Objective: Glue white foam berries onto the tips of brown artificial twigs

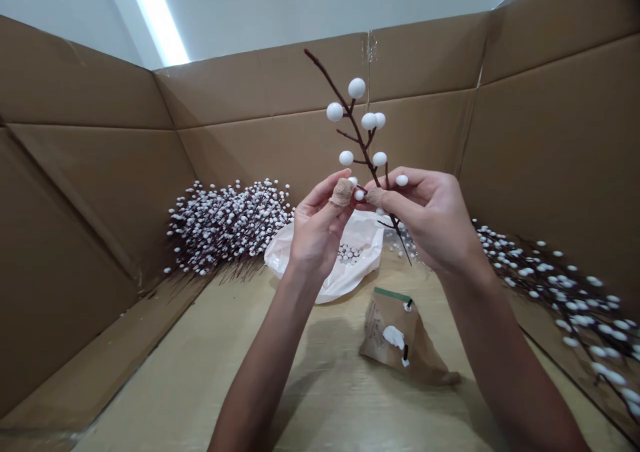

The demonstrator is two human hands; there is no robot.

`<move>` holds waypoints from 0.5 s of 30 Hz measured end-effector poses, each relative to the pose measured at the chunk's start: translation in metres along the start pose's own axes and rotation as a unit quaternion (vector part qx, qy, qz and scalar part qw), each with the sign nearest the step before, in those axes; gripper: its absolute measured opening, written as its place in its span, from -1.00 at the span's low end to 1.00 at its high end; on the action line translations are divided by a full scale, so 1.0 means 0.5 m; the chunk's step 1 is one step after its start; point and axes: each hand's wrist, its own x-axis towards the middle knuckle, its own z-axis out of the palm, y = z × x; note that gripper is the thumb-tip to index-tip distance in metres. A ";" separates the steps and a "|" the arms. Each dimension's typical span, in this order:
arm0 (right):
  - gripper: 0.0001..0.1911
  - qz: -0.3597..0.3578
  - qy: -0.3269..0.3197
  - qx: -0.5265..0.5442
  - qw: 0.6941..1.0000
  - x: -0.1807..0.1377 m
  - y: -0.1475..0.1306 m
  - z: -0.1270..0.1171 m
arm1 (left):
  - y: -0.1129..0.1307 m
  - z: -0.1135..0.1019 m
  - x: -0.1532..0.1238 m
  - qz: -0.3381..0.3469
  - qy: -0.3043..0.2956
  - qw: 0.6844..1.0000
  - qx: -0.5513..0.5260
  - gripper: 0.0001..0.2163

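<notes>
A thin dark-brown artificial twig [356, 127] with several white foam balls on its side shoots stands upright in front of me. My right hand [430, 215] is closed round its lower stem. My left hand [320, 222], its thumb tip wrapped in tan tape, pinches a small white ball [359, 195] against the twig, right beside the taped thumb of my right hand.
Cardboard walls [85, 192] enclose a wooden tabletop [320, 399]. A heap of finished berry twigs [227, 225] lies at the back left, more twigs [575, 299] along the right. A white plastic bag [350, 272] of loose balls and a small cardboard piece [400, 339] smeared with white glue sit in the middle.
</notes>
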 end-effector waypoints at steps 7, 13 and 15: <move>-0.87 0.009 -0.018 0.012 1.000 0.003 -0.003 -0.007 | 0.001 -0.006 0.004 0.001 -0.023 1.000 0.007 -0.93; -0.84 0.007 -0.023 0.003 1.000 0.004 0.001 -0.009 | 0.003 -0.006 0.003 0.001 -0.022 1.000 0.019 -0.90; -0.81 0.006 -0.022 0.004 1.000 0.005 0.002 -0.008 | 0.004 -0.005 0.003 0.000 -0.024 1.000 0.020 -0.90</move>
